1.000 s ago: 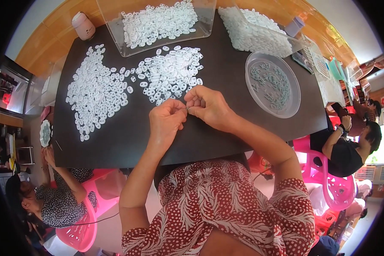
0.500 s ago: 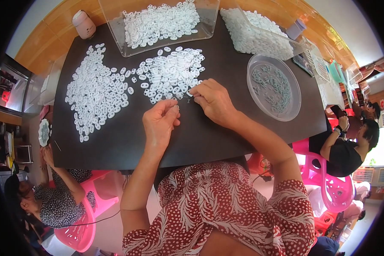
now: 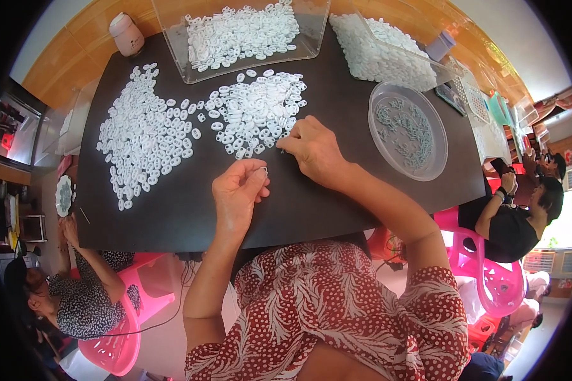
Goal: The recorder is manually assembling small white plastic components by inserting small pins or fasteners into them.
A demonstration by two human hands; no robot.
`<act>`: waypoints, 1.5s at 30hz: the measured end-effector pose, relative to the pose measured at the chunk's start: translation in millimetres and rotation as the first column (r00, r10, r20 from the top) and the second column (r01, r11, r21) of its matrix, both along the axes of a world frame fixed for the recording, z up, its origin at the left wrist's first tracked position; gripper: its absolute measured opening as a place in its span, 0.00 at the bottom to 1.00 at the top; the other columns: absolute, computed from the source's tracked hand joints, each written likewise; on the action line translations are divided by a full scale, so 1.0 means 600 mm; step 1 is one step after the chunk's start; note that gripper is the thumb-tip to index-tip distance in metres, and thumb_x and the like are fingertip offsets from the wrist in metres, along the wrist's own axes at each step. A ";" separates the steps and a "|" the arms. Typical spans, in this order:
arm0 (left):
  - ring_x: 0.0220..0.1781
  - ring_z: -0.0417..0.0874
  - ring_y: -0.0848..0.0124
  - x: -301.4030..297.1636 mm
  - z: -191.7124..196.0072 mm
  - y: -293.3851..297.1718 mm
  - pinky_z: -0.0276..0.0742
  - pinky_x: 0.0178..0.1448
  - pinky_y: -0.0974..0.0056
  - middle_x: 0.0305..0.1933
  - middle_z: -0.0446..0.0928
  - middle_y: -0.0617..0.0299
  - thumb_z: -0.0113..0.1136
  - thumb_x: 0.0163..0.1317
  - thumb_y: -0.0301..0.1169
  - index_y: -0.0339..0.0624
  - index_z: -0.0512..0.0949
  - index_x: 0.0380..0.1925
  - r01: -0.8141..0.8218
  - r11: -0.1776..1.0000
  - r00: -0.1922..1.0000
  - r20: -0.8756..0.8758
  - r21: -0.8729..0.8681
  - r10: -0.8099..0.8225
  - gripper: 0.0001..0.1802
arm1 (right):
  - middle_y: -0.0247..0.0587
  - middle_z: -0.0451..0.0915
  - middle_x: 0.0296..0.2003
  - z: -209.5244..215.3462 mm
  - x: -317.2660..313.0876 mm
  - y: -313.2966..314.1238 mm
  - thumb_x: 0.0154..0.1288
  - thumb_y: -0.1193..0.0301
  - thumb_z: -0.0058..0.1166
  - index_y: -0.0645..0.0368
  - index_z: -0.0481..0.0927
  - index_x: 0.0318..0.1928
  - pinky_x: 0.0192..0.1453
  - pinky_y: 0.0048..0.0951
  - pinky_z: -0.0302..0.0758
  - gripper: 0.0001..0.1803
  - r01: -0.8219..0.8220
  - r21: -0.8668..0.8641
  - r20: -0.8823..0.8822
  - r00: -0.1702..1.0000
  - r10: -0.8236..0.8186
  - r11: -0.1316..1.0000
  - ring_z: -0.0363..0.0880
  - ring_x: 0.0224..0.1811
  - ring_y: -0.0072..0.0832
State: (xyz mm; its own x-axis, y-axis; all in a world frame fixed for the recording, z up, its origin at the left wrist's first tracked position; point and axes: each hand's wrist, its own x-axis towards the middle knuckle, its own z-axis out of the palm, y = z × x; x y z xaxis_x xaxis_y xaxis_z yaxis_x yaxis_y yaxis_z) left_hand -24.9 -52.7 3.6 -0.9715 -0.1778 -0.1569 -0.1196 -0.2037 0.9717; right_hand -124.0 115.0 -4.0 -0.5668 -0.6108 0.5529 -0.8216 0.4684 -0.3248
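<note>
White piece in hand: off the bench [image 3: 171, 222], pinched between thumb and finger of the left grip [image 3: 238, 187]; this white piece [image 3: 264, 170] is small, pale and mostly covered by skin.
Left grip: closed on that one piece, held a little nearer the body than the right grip [image 3: 314, 149].
Right grip: fingers drawn together and tipped down just short of the middle heap [image 3: 258, 108]; the fingertips hide their own contact, so whether they pinch anything cannot be told.
Progress: one piece singled out, the rest plentiful; judging by the loose stock, much is left to handle.
Middle heap: just beyond both grips, jumbled and overlapping, with single pieces straying at its edges.
Left heap: to the left of the left grip and beyond it; this left heap [image 3: 147, 140] spreads broad, tapering at its far and near ends, of smooth white ovals with paired openings.
Rear bin: beyond the middle heap, a clear, stiff-walled rear bin [image 3: 310, 38] with many more white pieces.
Second bin: farther out to the right of the right grip, a see-through second bin [image 3: 397, 53], also well stocked.
Dish: right of the right grip, a round, translucent, shallow dish [image 3: 388, 155] with a raised rim.
Teal bits: strewn inside the dish, thin, spiky teal bits [image 3: 422, 127], thickest along its right side.
Bench surface: dark, smooth, faintly glossy.
</note>
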 end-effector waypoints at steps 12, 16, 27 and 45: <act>0.23 0.75 0.81 0.002 -0.006 0.000 0.67 0.25 0.78 0.27 0.78 0.64 0.57 0.61 0.26 0.34 0.78 0.39 -0.002 1.000 1.000 -0.017 0.017 0.002 0.08 | 0.41 0.71 0.26 0.007 -0.013 -0.001 0.49 0.80 0.55 0.60 0.75 0.26 0.32 0.35 0.68 0.04 -0.104 0.094 -0.035 0.994 0.107 0.990 0.70 0.32 0.38; 0.23 0.75 0.82 0.004 -0.003 0.000 0.66 0.26 0.79 0.26 0.77 0.64 0.57 0.61 0.27 0.35 0.78 0.37 -0.008 1.000 1.000 -0.020 0.011 0.008 0.07 | 0.41 0.71 0.24 0.007 -0.005 0.000 0.51 0.80 0.55 0.61 0.74 0.26 0.31 0.35 0.68 0.03 -0.112 0.006 0.095 0.989 0.111 0.994 0.70 0.29 0.38; 0.24 0.76 0.70 -0.004 -0.005 0.022 0.71 0.28 0.67 0.25 0.74 0.59 0.59 0.54 0.19 0.37 0.78 0.36 -0.273 0.682 0.867 -0.481 -0.679 -0.132 0.09 | 0.34 0.78 0.27 0.054 0.021 0.005 0.57 0.74 0.57 0.65 0.79 0.32 0.33 0.21 0.71 0.06 -0.013 -0.115 0.780 0.618 0.098 0.993 0.72 0.29 0.15; 0.19 0.69 0.83 -0.017 0.007 0.019 0.64 0.22 0.76 0.20 0.72 0.67 0.54 0.60 0.25 0.35 0.75 0.29 0.010 0.952 0.994 -0.100 -0.306 -0.042 0.04 | 0.32 0.77 0.31 0.039 0.040 -0.013 0.57 0.79 0.57 0.66 0.76 0.37 0.37 0.19 0.73 0.07 0.082 -0.292 0.826 0.524 0.208 0.953 0.74 0.33 0.14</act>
State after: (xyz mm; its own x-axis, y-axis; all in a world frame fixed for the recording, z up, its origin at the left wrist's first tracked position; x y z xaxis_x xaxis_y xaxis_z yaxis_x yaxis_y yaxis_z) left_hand -35.3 -41.2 8.0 -0.9845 -0.1756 0.0034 -0.0155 0.1061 0.9942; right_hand -99.7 107.5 19.2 -0.8156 -0.5781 -0.0232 -0.1168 0.2038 -0.9720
